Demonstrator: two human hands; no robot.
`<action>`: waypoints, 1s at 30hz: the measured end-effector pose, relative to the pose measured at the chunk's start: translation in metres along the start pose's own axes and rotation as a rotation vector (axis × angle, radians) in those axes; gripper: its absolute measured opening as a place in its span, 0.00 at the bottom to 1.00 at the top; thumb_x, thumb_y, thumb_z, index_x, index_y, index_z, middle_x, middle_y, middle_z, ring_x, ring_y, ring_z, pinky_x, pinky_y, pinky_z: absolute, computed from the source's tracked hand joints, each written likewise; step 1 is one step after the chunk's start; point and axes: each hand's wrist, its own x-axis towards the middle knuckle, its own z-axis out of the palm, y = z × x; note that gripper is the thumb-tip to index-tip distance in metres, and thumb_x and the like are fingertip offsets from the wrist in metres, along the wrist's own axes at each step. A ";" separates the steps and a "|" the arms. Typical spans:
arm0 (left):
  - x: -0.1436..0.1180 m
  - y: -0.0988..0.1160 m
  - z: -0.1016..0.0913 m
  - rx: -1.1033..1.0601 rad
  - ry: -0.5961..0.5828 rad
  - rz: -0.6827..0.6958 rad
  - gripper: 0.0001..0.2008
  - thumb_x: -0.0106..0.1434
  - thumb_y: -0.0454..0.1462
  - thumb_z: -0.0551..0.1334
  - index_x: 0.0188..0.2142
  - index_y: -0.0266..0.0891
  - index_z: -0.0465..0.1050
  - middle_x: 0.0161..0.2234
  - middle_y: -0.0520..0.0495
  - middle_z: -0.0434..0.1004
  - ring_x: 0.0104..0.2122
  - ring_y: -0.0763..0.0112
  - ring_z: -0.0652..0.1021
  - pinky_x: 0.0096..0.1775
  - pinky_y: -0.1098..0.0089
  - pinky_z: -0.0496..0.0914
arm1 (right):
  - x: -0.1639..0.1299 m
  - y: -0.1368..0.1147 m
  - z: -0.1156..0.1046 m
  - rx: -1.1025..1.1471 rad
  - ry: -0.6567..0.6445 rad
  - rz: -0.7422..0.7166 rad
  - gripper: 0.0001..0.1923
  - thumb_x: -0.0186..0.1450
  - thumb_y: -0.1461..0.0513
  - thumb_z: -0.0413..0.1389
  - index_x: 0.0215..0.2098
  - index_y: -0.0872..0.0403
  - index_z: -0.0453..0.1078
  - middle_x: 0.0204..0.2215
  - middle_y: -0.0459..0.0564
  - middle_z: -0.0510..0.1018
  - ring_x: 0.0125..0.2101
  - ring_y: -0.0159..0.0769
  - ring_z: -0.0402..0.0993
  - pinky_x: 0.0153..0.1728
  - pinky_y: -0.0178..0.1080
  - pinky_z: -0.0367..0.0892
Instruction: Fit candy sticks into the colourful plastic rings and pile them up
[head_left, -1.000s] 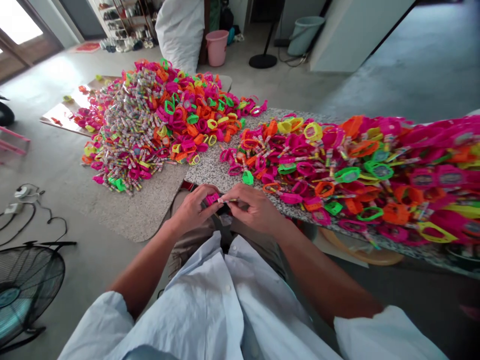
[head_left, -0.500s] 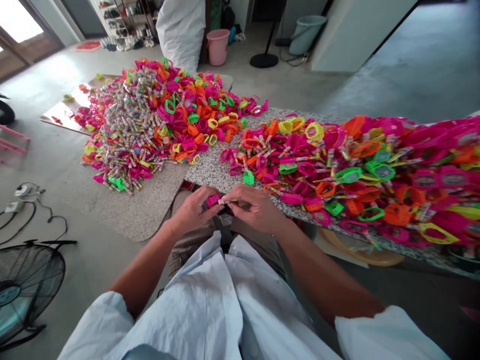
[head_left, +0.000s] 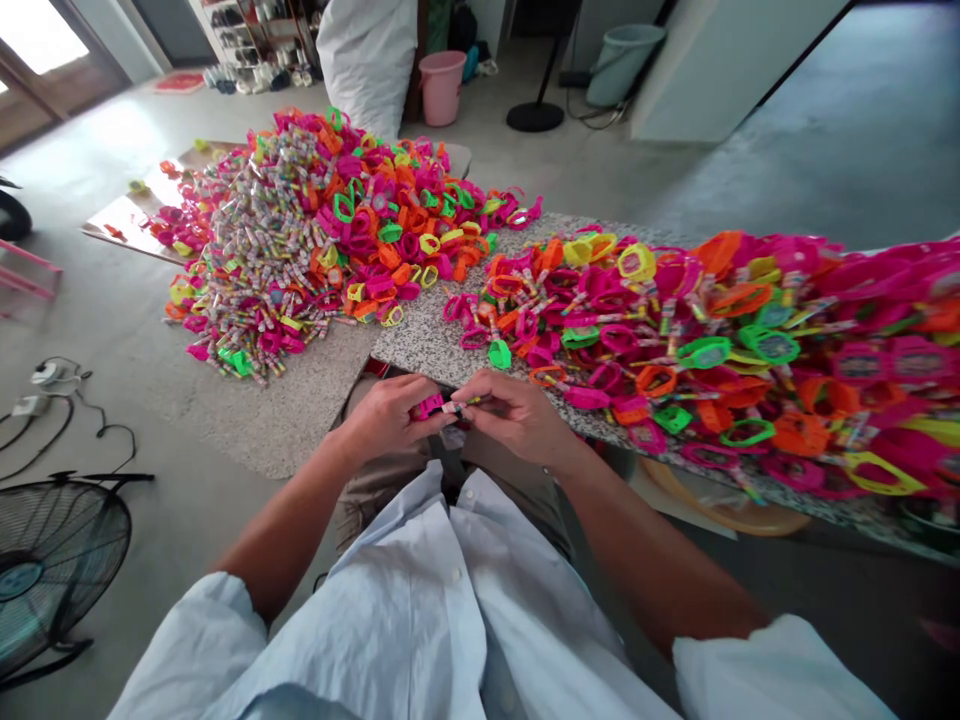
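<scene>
- The left hand point(head_left: 386, 418) is closing its fingers around a small pink plastic piece point(head_left: 429, 406), pinching it between thumb and fingertips just above the person's lap.
- The right hand point(head_left: 516, 415) is meeting it from the right, its fingertips gripping a thin, pale stick-like part point(head_left: 463, 406) that is touching the pink piece's right end.
- The pink piece is sitting between the two hands, at the near edge of the speckled grey stone table point(head_left: 427, 345), with both thumbs pressing in on it.
- Just beyond the right hand, a broad heap of pink, orange, green and yellow plastic toy watch bands point(head_left: 712, 340) is covering the table and spreading off to the right.
- A single green band point(head_left: 498, 354) is lying at the near rim of that heap, close to the hands.
- Farther off to the left, a second mound of bright bands mixed with small wrapped sticks point(head_left: 300, 235) is piling up on a lower speckled surface.
- A black floor fan point(head_left: 52, 570) is standing at the near left on the floor.
- A pink plastic bucket point(head_left: 441, 88) is standing far back, beside a large white sack point(head_left: 367, 55).
</scene>
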 end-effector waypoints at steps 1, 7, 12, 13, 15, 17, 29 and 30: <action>0.001 0.001 -0.002 0.006 -0.006 0.001 0.16 0.75 0.46 0.63 0.34 0.38 0.69 0.27 0.51 0.67 0.27 0.74 0.68 0.33 0.71 0.62 | 0.000 0.000 0.000 -0.001 -0.003 -0.012 0.06 0.72 0.62 0.60 0.46 0.51 0.78 0.40 0.50 0.80 0.40 0.36 0.78 0.42 0.39 0.73; 0.004 0.002 -0.006 0.064 -0.001 0.042 0.15 0.75 0.45 0.62 0.34 0.38 0.69 0.29 0.50 0.69 0.27 0.75 0.69 0.31 0.72 0.62 | -0.001 -0.003 0.000 -0.093 0.025 -0.073 0.07 0.72 0.63 0.60 0.47 0.50 0.78 0.41 0.50 0.82 0.41 0.36 0.79 0.44 0.40 0.74; 0.001 0.003 -0.008 0.172 -0.059 0.056 0.16 0.77 0.47 0.59 0.36 0.38 0.68 0.30 0.49 0.71 0.28 0.74 0.71 0.32 0.71 0.63 | -0.002 -0.004 -0.002 -0.165 0.010 -0.135 0.08 0.72 0.65 0.60 0.49 0.50 0.77 0.42 0.49 0.82 0.42 0.35 0.80 0.44 0.40 0.75; 0.000 0.004 -0.008 0.192 -0.072 0.062 0.16 0.77 0.47 0.59 0.36 0.38 0.68 0.31 0.49 0.72 0.29 0.74 0.72 0.32 0.71 0.63 | -0.002 -0.005 -0.003 -0.180 0.007 -0.143 0.08 0.73 0.65 0.60 0.49 0.50 0.77 0.41 0.49 0.82 0.42 0.36 0.80 0.44 0.40 0.75; -0.001 0.005 -0.009 0.226 -0.091 0.081 0.15 0.78 0.46 0.58 0.38 0.38 0.69 0.33 0.47 0.74 0.31 0.72 0.74 0.33 0.71 0.65 | -0.004 -0.005 -0.003 -0.205 0.003 -0.155 0.07 0.73 0.64 0.60 0.49 0.50 0.77 0.41 0.49 0.83 0.41 0.36 0.81 0.43 0.40 0.75; -0.001 0.007 -0.010 0.248 -0.089 0.108 0.13 0.78 0.45 0.58 0.41 0.38 0.69 0.37 0.45 0.77 0.36 0.70 0.77 0.37 0.70 0.69 | -0.006 -0.005 -0.003 -0.238 0.004 -0.181 0.08 0.73 0.64 0.60 0.50 0.49 0.76 0.42 0.49 0.83 0.42 0.36 0.81 0.44 0.40 0.76; 0.007 0.022 -0.013 0.256 0.123 0.291 0.12 0.71 0.36 0.68 0.48 0.37 0.67 0.49 0.40 0.80 0.48 0.61 0.79 0.50 0.62 0.78 | -0.019 -0.012 0.009 -0.396 0.176 -0.505 0.25 0.69 0.74 0.59 0.62 0.51 0.70 0.45 0.55 0.81 0.46 0.37 0.80 0.48 0.43 0.79; 0.007 0.022 -0.013 0.244 0.130 0.296 0.12 0.71 0.36 0.68 0.48 0.37 0.67 0.49 0.39 0.80 0.49 0.61 0.79 0.51 0.61 0.78 | -0.019 -0.012 0.009 -0.397 0.175 -0.515 0.26 0.69 0.74 0.60 0.63 0.51 0.70 0.46 0.56 0.81 0.47 0.38 0.80 0.48 0.43 0.79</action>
